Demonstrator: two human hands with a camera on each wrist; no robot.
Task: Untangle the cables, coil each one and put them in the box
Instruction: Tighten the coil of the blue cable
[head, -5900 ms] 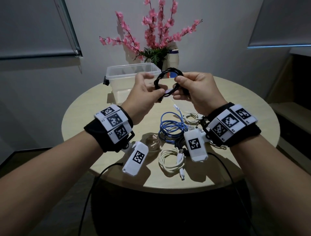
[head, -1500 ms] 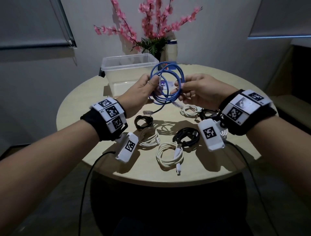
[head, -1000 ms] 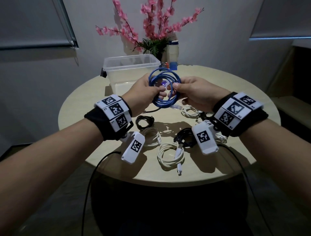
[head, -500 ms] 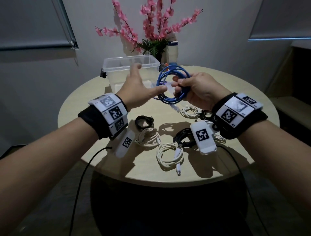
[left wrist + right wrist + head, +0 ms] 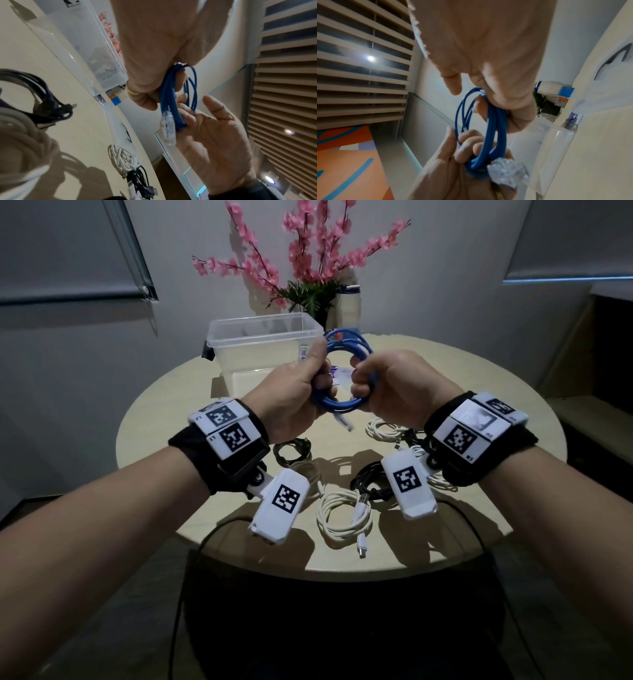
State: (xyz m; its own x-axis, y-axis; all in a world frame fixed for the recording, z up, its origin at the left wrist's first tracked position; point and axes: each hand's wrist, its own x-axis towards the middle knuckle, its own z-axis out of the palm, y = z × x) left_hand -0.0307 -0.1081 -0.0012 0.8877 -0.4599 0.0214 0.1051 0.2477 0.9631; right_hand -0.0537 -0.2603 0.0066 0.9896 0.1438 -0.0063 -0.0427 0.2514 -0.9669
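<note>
A blue cable (image 5: 342, 405), wound into a coil, hangs in the air in front of the clear plastic box (image 5: 260, 321). My left hand (image 5: 310, 378) grips its left side with curled fingers. My right hand (image 5: 366, 385) grips its right side as a fist. A clear plug (image 5: 344, 421) dangles under the coil. In the left wrist view the left hand (image 5: 150, 75) holds the blue cable (image 5: 169, 94), and the plug (image 5: 167, 129) lies against the right hand (image 5: 205, 128). In the right wrist view the right hand (image 5: 501, 94) and left hand (image 5: 458, 155) both curl round the blue cable (image 5: 494, 128).
On the round table (image 5: 479, 392) lie a white coil (image 5: 344, 513), a black coil (image 5: 368, 481), a small black coil (image 5: 293, 448), a beige coil (image 5: 308, 470) and another white coil (image 5: 383, 429). A vase of pink flowers (image 5: 308, 268) stands behind the box.
Half a second ago my left hand was open and off the coil, near the box. It now grips the blue coil again. The coil sits slightly lower between both hands.
</note>
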